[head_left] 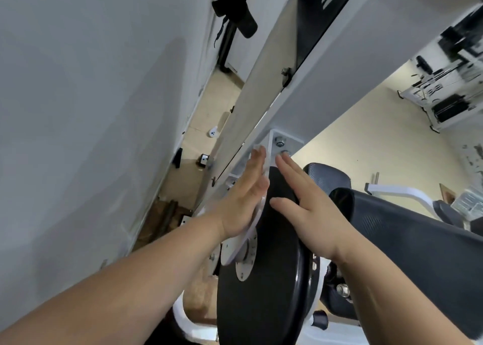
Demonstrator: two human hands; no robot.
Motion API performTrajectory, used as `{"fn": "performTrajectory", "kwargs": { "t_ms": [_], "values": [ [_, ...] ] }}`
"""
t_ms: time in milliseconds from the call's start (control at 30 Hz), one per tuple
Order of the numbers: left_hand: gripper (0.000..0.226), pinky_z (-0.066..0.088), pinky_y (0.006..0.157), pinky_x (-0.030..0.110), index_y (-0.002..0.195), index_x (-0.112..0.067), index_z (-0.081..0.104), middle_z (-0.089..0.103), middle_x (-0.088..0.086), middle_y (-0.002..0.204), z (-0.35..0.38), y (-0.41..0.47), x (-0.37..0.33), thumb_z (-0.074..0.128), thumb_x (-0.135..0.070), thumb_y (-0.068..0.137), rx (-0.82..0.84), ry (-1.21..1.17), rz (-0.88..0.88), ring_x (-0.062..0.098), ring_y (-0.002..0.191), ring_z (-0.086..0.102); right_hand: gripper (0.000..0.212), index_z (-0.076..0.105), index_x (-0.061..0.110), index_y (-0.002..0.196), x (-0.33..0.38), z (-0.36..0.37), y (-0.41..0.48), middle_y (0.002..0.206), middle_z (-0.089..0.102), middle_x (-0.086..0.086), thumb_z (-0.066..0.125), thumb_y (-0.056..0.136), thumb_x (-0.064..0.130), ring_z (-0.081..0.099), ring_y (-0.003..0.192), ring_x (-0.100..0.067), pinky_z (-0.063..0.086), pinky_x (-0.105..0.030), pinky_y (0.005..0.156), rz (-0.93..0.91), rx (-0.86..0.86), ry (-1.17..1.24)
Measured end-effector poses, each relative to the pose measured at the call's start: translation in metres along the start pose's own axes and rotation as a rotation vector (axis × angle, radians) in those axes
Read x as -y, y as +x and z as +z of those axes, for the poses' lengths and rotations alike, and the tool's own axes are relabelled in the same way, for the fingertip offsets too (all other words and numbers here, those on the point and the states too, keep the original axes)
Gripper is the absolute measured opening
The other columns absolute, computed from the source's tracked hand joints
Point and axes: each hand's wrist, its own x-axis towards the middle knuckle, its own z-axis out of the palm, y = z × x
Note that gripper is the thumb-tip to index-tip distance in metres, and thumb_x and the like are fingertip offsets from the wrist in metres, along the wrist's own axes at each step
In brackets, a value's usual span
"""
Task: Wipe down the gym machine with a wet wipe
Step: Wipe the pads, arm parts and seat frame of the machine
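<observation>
**Wipe pinned flat against the machine's disc, frame post rising ahead**

Grey wall fills the left of the frame, pale floor beyond. At centre, the wet wipe (254,220) lies pressed between the left hand (244,201) and the white plate beside the black disc (264,279). That hand is flat, fingers straight and together, clamped on nothing. The right hand (305,206) rests open-palmed on the disc's other face, holding nothing. Both point toward the bolted bracket (281,143), where the white frame post (347,65) runs toward the upper right; the left hand is the one to carry the wipe there.
</observation>
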Motion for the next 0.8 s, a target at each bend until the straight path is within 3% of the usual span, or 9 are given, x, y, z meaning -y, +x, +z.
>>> {"fn": "performTrajectory", "kwargs": {
  "t_ms": [100,200,300,400,567,700,800],
  "values": [
    [0.094,-0.001,0.128,0.048,0.157,-0.05,-0.009,-0.014,-0.028,0.165,-0.01,0.011,-0.008,0.017,-0.094,0.078,0.006,0.026,0.005,-0.007,0.151,-0.012,0.077,0.014,0.043,0.162,0.001,-0.002,0.009,0.167,0.0,0.028,0.049,0.092,0.044,-0.004,0.15,0.014,0.005,-0.025,0.125,0.036,0.015,0.045],
    [0.102,-0.003,0.128,0.035,0.16,-0.041,-0.008,-0.016,-0.024,0.166,-0.002,-0.009,-0.002,0.017,-0.095,0.077,0.009,0.034,0.027,-0.009,0.15,-0.013,0.075,0.014,0.042,0.162,-0.001,-0.004,0.014,0.167,0.0,0.029,0.051,0.097,0.04,-0.005,0.15,0.014,0.005,-0.027,0.127,0.032,0.047,0.022],
    [0.101,0.0,0.128,0.034,0.16,-0.035,-0.007,-0.016,-0.019,0.167,0.011,-0.037,0.011,0.024,-0.091,0.082,0.009,-0.006,0.074,-0.004,0.152,-0.014,0.079,0.019,0.043,0.161,-0.002,-0.004,0.015,0.166,0.006,0.031,0.051,0.089,0.045,-0.002,0.151,0.012,0.007,-0.027,0.127,0.047,0.069,0.018],
    [0.103,0.002,0.123,0.026,0.16,-0.037,-0.005,-0.019,-0.022,0.166,0.008,-0.036,0.013,0.026,-0.093,0.079,0.002,-0.012,0.053,-0.01,0.15,-0.013,0.081,0.023,0.041,0.161,0.001,-0.005,0.019,0.165,0.009,0.029,0.05,0.085,0.045,0.0,0.15,0.014,0.007,-0.021,0.125,0.052,0.08,0.0],
    [0.112,0.0,0.129,0.039,0.16,-0.032,-0.013,-0.017,-0.018,0.167,0.003,-0.004,0.006,0.021,-0.097,0.075,-0.005,0.049,0.02,-0.004,0.152,-0.012,0.078,0.021,0.039,0.162,0.001,-0.007,0.022,0.166,0.005,0.03,0.048,0.088,0.042,0.001,0.146,0.021,0.007,-0.008,0.116,0.036,0.087,0.017],
    [0.121,-0.011,0.112,0.005,0.159,-0.03,-0.017,-0.022,-0.019,0.166,0.0,0.016,-0.008,0.012,-0.102,0.067,-0.018,0.039,0.018,-0.009,0.148,-0.019,0.074,0.021,0.04,0.161,0.0,-0.006,0.022,0.166,0.008,0.029,0.053,0.095,0.036,0.003,0.147,0.019,0.01,-0.019,0.123,0.054,0.065,0.06],
    [0.119,-0.01,0.107,0.007,0.159,-0.035,-0.016,-0.021,-0.023,0.165,-0.007,0.024,-0.016,0.012,-0.102,0.065,-0.013,0.015,0.007,-0.01,0.148,-0.019,0.08,0.02,0.042,0.161,0.003,-0.006,0.022,0.166,0.009,0.03,0.05,0.086,0.038,0.005,0.148,0.018,0.011,-0.023,0.125,0.087,0.047,0.077]
  ]
}}
